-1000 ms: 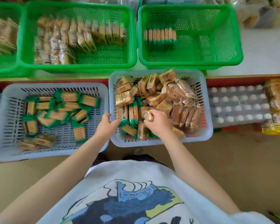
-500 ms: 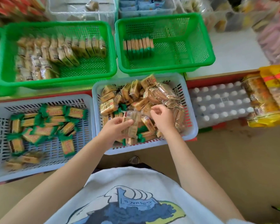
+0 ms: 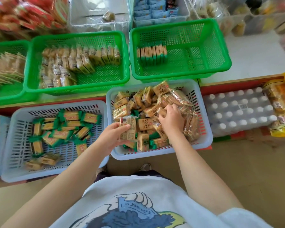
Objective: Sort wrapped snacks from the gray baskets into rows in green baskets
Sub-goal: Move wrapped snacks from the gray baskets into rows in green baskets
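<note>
Shelving along the back carries clear bins of packaged goods, with a white counter to the right and a tan floor below. From the head view, the left hand grips a small stack of clear-wrapped snacks over the near left part of the right gray basket, thumb on top and fingers curled beneath. The right hand reaches into the middle of the same basket, fingers curled down into the pile and pinching a tan wrapped snack; how firmly it holds is unclear. That basket is heaped with loose tan packets, a few green-ended bars and clear-wrapped biscuits on its right side. Just beside it on the left, the left gray basket holds scattered green-ended bars. Behind them, the middle green basket contains rows of clear-wrapped snacks standing on edge along its back and left. The right green basket has one short row of green-ended bars at its back left corner. A third green basket at far left holds blurred tan packets. Right of the gray baskets lies a shrink-wrapped pack of white-capped bottles.
</note>
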Motion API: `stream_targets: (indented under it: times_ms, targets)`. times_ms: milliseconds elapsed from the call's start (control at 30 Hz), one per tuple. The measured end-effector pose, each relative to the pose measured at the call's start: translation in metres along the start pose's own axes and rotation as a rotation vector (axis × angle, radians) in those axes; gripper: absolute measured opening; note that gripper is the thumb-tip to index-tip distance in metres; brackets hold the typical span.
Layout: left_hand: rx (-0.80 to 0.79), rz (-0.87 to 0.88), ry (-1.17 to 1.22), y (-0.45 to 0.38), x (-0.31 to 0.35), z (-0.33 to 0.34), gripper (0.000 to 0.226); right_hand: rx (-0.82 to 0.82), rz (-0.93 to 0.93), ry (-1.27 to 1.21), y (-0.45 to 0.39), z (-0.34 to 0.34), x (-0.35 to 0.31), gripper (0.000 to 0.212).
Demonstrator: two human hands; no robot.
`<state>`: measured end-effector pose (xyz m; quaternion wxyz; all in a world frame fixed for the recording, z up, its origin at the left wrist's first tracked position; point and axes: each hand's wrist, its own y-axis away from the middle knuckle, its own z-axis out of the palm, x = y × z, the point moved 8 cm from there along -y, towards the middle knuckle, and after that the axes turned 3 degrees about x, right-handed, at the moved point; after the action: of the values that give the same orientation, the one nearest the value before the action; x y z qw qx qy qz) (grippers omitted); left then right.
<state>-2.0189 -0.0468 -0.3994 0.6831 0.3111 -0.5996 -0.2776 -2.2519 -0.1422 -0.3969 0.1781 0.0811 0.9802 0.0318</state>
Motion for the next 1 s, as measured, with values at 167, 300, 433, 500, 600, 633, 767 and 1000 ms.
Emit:
stream_targets:
  times_ms: [167,300,433,500,600,633,767,1000]
  targets:
    - [-0.027,0.000,0.057,-0.002,0.015,0.003,0.060,-0.024,0.129,-0.533,0.009,-0.056,-0.005,0.020]
    - [-0.099,0.029,0.072,0.009,0.043,0.017,0.053,-0.303,0.094,-0.962,0.026,-0.084,-0.042,0.024]
    - [-0.279,0.073,0.033,0.031,0.079,0.038,0.061,-0.401,-0.015,-0.966,0.029,-0.091,-0.088,0.038]
    - [-0.312,0.151,-0.043,0.041,0.099,0.038,0.052,-0.339,-0.047,-0.925,0.027,-0.090,-0.107,0.026]
    - [-0.342,0.231,-0.072,0.048,0.120,0.024,0.036,-0.226,-0.093,-0.848,0.023,-0.091,-0.132,0.027]
    - [-0.361,0.233,-0.063,0.049,0.124,0.017,0.034,-0.233,-0.106,-0.858,0.024,-0.090,-0.143,0.033]
    - [-0.350,0.242,-0.117,0.046,0.134,-0.020,0.024,-0.388,-0.006,-0.914,0.024,-0.061,-0.189,0.041]
    - [0.003,0.349,-0.227,0.014,0.167,-0.190,0.040,-0.625,-0.055,-0.734,0.015,0.003,-0.303,0.051]
